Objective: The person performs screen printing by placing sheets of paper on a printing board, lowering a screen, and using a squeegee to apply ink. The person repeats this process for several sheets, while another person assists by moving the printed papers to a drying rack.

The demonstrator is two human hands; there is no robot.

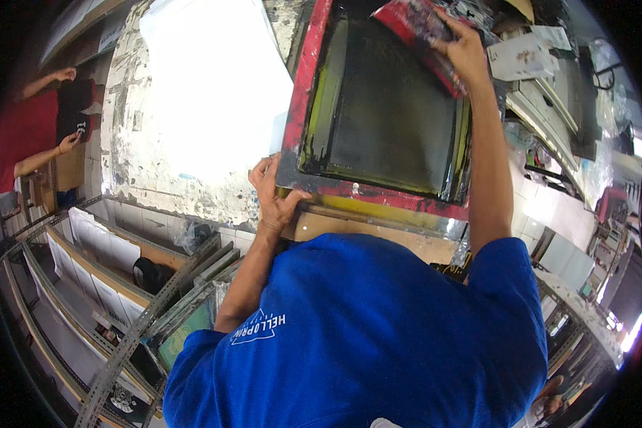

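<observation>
A screen printing frame (pixel 303 93) with ink-stained red edges lies in front of me, its dark mesh (pixel 399 107) bordered by yellow-green strips. My left hand (pixel 274 196) grips the frame's near left corner, with the thumb along the near edge and the fingers up the left side. Over the far right part of the mesh, my right hand (pixel 464 53) holds a red and black printed piece (pixel 421 32), limp like a packet or rag. Whether it touches the mesh I cannot tell. A bright white sheet or cloth (pixel 214 85) lies left of the frame.
The paint-stained table (pixel 132 153) carries the white sheet. A metal rack (pixel 132 349) with boards stands at lower left. Another person in a red shirt (pixel 32 132) handles a black garment (pixel 75 100) at far left. White boxes (pixel 524 57) and plastic clutter stand at right.
</observation>
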